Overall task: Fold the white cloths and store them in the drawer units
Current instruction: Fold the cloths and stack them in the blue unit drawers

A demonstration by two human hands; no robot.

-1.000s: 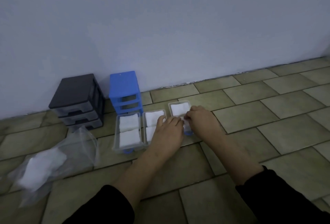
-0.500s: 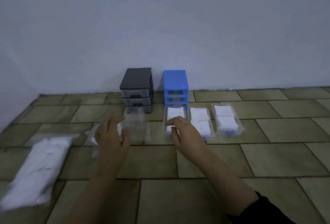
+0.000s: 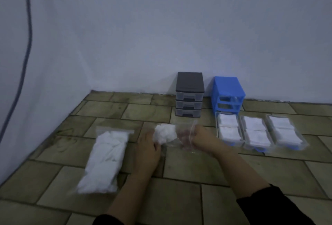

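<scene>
1. Head view, the relation that matters: the crumpled white cloth wad sits inside a clear, nearly empty plastic bag lying on the tiled floor. The bag runs left to right between the two hands. The wad is bunched at the bag's left end, touching the left hand, so that hand is the nearer one. The right hand is at the bag's other end, and the wad lies to its left.

2. Head view, fingers: the left fingers curl against the lower edge of the wad through the plastic. The right fingers seem tucked into or around the bag's open end, but the glare on the film leaves that grip uncertain.

3. Head view, the cloth itself: soft, rumpled, unfolded, a loose ball with no clear long axis.

4. Head view, surroundings: a full clear bag of white cloths lies to the left. To the right, three clear drawers hold folded white squares in front of the blue drawer unit; the dark grey drawer unit stands beside it.
</scene>
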